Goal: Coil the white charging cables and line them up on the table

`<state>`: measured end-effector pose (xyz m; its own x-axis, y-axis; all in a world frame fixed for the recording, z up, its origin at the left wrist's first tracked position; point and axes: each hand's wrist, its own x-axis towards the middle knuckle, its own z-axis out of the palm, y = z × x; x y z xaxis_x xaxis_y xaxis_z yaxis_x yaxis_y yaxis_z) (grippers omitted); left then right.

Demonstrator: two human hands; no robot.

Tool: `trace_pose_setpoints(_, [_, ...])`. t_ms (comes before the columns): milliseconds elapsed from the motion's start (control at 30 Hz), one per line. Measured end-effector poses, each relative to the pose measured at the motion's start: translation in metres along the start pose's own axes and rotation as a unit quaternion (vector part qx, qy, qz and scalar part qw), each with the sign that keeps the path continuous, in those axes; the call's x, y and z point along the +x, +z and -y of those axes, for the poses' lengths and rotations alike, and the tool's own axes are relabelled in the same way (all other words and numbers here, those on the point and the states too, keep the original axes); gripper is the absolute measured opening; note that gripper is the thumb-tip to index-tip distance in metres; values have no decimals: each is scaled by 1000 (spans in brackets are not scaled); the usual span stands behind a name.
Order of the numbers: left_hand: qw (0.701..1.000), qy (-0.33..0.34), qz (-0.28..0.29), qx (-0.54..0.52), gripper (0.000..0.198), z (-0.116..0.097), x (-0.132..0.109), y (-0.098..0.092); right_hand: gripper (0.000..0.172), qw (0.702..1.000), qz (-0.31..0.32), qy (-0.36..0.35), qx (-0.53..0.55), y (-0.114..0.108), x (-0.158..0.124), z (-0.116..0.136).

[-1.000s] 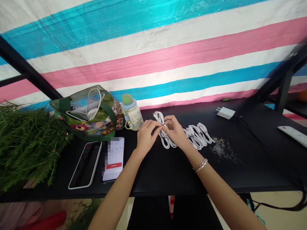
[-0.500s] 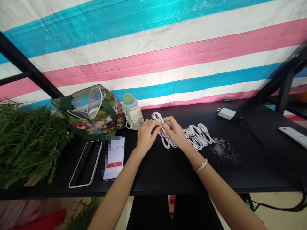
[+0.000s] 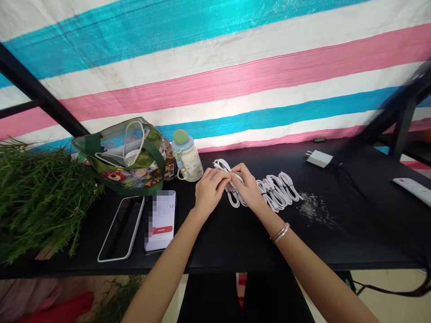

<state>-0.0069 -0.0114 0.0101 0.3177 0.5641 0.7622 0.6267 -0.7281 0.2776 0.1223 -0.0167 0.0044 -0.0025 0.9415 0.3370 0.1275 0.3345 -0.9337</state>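
A coiled white cable (image 3: pixel 221 164) is held up between my two hands over the black table (image 3: pixel 232 242). My left hand (image 3: pixel 209 188) pinches at the middle of the coil from the left, its fingertips meeting those of my right hand (image 3: pixel 247 185), which grips the coil from the right. The fingers hide the middle of the coil. Another white coil (image 3: pixel 235 197) lies partly under my hands. Beside my right hand, several white coils with dark ties (image 3: pixel 278 190) lie in a row.
A cartoon-print bag (image 3: pixel 134 172), a white bottle (image 3: pixel 190 163) and two phones (image 3: pixel 121 229) are at the left, next to green foliage (image 3: pixel 40 197). To the right are white scraps (image 3: pixel 314 208), a white charger (image 3: pixel 319 159) and a white power strip (image 3: pixel 414 190).
My left hand has shifted slightly right and its fingers have closed in more over the middle of the coil. The view has moved a little.
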Motion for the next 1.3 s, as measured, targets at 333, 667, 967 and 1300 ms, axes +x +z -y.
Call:
trace_pose_setpoints(333, [1000, 21, 15, 9, 22, -4, -2, 2, 32, 997, -62, 18, 52, -3, 5, -7])
trace_pose_setpoints(667, [992, -129, -11, -3, 4, -2, -3, 3, 33, 993, -61, 51, 86, 3, 4, -6])
trace_pose_setpoints(967, [988, -149, -35, -11, 6, -5, -1, 2, 23, 996, -70, 36, 38, 1, 3, -1])
trace_pose_setpoints(1300, [985, -159, -36, -62, 10, -7, 1, 4, 27, 993, -79, 52, 65, 3, 4, -3])
